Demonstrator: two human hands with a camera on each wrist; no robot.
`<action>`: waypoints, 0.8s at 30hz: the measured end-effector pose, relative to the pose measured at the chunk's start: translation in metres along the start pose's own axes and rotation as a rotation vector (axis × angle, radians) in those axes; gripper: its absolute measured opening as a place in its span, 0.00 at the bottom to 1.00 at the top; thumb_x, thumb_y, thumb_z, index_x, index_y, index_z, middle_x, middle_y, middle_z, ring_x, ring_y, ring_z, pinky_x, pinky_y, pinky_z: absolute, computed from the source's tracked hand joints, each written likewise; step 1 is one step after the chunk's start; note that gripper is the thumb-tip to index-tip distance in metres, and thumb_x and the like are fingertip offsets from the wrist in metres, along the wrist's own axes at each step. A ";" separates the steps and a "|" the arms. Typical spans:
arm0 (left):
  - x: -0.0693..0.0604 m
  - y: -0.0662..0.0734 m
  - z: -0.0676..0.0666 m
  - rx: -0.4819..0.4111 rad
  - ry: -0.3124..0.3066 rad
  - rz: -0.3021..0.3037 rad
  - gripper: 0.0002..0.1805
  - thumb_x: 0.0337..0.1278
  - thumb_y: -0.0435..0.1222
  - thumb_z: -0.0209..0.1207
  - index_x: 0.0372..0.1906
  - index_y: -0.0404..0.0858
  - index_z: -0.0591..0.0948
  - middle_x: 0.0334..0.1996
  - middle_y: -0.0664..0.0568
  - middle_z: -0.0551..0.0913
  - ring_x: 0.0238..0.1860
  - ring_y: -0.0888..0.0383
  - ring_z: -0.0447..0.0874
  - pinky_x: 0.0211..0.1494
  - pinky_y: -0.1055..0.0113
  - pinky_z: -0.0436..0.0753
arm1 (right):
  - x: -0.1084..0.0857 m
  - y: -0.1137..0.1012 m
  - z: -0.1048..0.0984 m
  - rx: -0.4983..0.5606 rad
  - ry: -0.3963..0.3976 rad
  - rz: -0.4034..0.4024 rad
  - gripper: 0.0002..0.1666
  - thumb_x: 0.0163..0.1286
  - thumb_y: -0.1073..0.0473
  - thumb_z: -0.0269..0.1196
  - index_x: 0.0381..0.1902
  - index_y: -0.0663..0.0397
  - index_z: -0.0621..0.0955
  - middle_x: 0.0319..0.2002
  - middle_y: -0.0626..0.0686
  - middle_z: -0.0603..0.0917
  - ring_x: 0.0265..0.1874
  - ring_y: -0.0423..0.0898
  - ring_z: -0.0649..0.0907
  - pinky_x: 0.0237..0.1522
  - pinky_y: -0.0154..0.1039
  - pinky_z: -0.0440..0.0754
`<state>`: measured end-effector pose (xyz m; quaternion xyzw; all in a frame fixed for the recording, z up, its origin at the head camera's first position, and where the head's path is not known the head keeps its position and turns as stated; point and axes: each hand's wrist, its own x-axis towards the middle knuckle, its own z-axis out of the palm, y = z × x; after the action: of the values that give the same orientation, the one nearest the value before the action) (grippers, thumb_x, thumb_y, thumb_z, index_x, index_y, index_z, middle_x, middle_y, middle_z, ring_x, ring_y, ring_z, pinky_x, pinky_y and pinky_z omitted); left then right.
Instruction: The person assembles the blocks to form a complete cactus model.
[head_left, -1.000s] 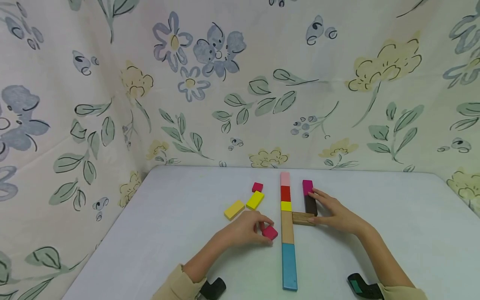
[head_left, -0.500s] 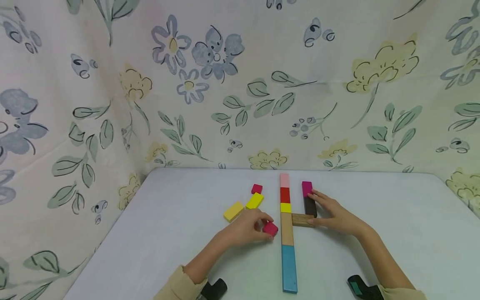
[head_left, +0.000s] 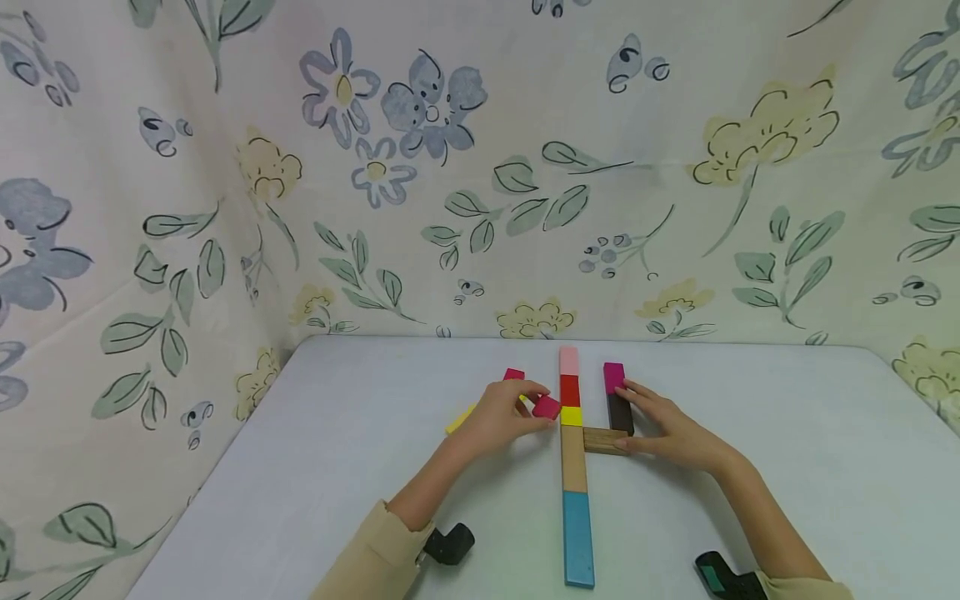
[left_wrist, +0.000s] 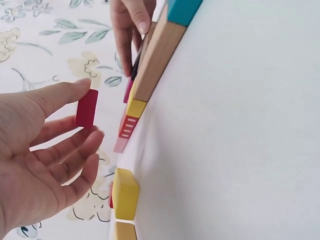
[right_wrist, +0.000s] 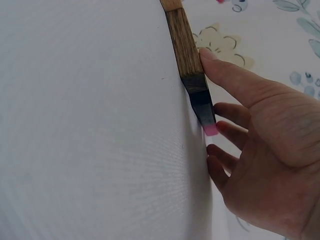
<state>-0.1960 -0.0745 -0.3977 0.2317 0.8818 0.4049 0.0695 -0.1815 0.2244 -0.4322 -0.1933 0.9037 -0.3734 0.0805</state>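
Observation:
My left hand [head_left: 498,417] pinches a small crimson block [head_left: 547,407] between thumb and fingers, lifted off the table in the left wrist view, left of a straight row of blocks. From far to near, the row runs pink [head_left: 569,361], red [head_left: 570,390], yellow [head_left: 571,416], tan [head_left: 573,458] and blue [head_left: 577,537]. A brown wood-grain block [head_left: 602,440] juts right from the tan one. Beyond its right end lie a black block [head_left: 620,413] and a magenta block [head_left: 614,377] end to end. My right hand [head_left: 678,429] rests its thumb on the brown block, fingers loosely beside the black and magenta ones.
Left of the row lie another crimson block [head_left: 513,374], a bright yellow block [left_wrist: 126,194] and a paler yellow block [left_wrist: 125,231], partly hidden behind my left hand in the head view. A flowered cloth [head_left: 480,208] hangs behind the white table [head_left: 300,500].
My left hand has carried the crimson block away from me and slightly right, close to the red and yellow part of the row. My right hand stays in place.

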 end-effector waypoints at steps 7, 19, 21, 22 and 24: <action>0.026 0.003 -0.005 -0.008 0.093 -0.015 0.25 0.63 0.39 0.73 0.63 0.33 0.84 0.50 0.44 0.87 0.42 0.55 0.81 0.38 0.75 0.80 | -0.001 -0.001 -0.001 -0.006 -0.001 -0.003 0.52 0.64 0.50 0.75 0.79 0.65 0.65 0.79 0.74 0.58 0.75 0.78 0.58 0.66 0.81 0.66; 0.064 0.011 -0.003 -0.056 0.225 -0.083 0.27 0.65 0.40 0.72 0.65 0.34 0.82 0.55 0.42 0.86 0.46 0.52 0.82 0.43 0.73 0.84 | -0.001 -0.003 -0.002 -0.001 -0.007 0.008 0.53 0.64 0.49 0.75 0.79 0.65 0.65 0.79 0.74 0.58 0.75 0.78 0.58 0.66 0.81 0.66; 0.069 0.011 -0.001 -0.068 0.243 -0.084 0.27 0.65 0.40 0.72 0.65 0.34 0.82 0.55 0.41 0.85 0.47 0.52 0.81 0.43 0.72 0.85 | -0.001 -0.003 -0.002 -0.001 -0.009 0.009 0.53 0.64 0.49 0.75 0.79 0.65 0.65 0.79 0.74 0.58 0.75 0.78 0.58 0.66 0.81 0.65; 0.072 0.010 0.000 -0.076 0.250 -0.086 0.27 0.65 0.40 0.72 0.65 0.33 0.82 0.55 0.41 0.85 0.48 0.51 0.81 0.43 0.72 0.85 | -0.001 -0.003 -0.002 0.000 -0.009 0.010 0.53 0.64 0.49 0.75 0.79 0.65 0.65 0.79 0.74 0.58 0.75 0.78 0.58 0.66 0.81 0.65; 0.078 0.010 0.002 -0.096 0.266 -0.092 0.27 0.66 0.40 0.72 0.65 0.32 0.81 0.55 0.41 0.85 0.49 0.50 0.81 0.44 0.70 0.86 | 0.000 -0.003 -0.002 0.004 -0.011 0.010 0.53 0.64 0.49 0.75 0.79 0.65 0.65 0.79 0.74 0.58 0.75 0.78 0.57 0.66 0.81 0.65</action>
<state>-0.2614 -0.0316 -0.3865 0.1319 0.8725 0.4701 -0.0184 -0.1813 0.2238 -0.4287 -0.1908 0.9035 -0.3736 0.0874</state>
